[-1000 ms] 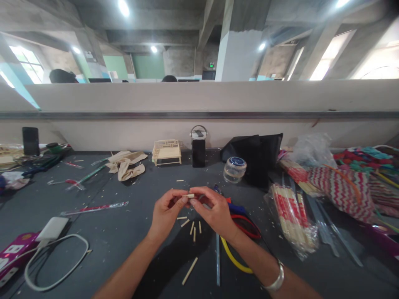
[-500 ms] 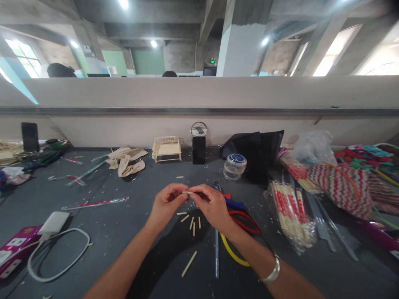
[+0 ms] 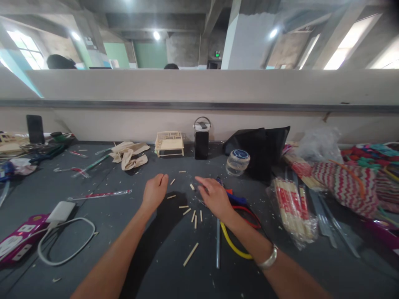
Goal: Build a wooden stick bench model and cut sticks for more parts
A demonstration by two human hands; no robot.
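My left hand (image 3: pixel 155 192) is held over the dark table with its fingers curled closed. Whatever may be inside that hand is hidden. My right hand (image 3: pixel 215 198) hovers opposite, fingers apart, with nothing visible in its grasp. Just left of its fingertips is a short wooden stick piece (image 3: pixel 192 187); I cannot tell if it lies on the table. Two more stick pieces, one at an angle (image 3: pixel 172 181) and one nearly level (image 3: pixel 171 197), lie close to my left hand. Several others form a loose fan between my forearms, and a longer stick (image 3: pixel 190 254) lies nearer me.
A miniature wooden bench (image 3: pixel 170 144) and a phone (image 3: pixel 201 145) stand at the back. Beside my right arm are a clear jar (image 3: pixel 237 162), a yellow curved handle (image 3: pixel 233 245) and bagged sticks (image 3: pixel 294 211). A purple power strip (image 3: pixel 26 238) with a white cable sits left.
My hands have moved apart, the left one leftward, from holding a small stick piece together. The right fingers have spread. Stick pieces between the hands now show. The view has tilted slightly down.
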